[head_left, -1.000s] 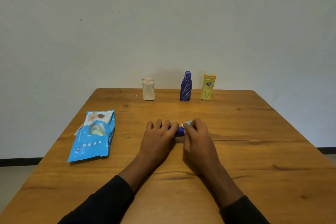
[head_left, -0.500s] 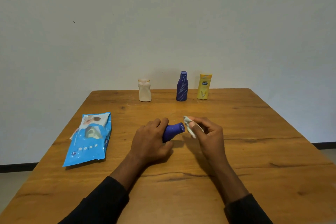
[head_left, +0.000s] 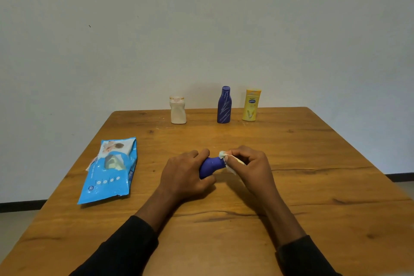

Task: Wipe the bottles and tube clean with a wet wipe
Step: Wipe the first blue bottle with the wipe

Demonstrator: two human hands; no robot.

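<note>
Blue plastic showed between the two hands in the head view. The tube (head_left: pixel 211 164) lay tilted in the left hand (head_left: pixel 183 175), whose fingers curled round its body, and its narrow end pointed toward the right hand (head_left: pixel 248 163). A second earlier both hands had lain flat over the tube, pressing it to the surface (head_left: pixel 291 186). Half a second earlier the left hand had already raised and turned it, with the wipe just off its end. Now the right hand pinched the crumpled wipe (head_left: pixel 234 163) against that end, touching it. I judged that the work had moved from the tube's body to its tip, so this item was probably near done. Beyond the tube, well apart from it, the white bottle (head_left: pixel 178 111), the blue bottle (head_left: pixel 224 105) and the yellow bottle (head_left: pixel 251 105) stood upright in a row. The blue bottle bore pale streaks, which suggested it was not yet wiped. The pack of wipes (head_left: pixel 109 170) lay left of the tube.
</note>
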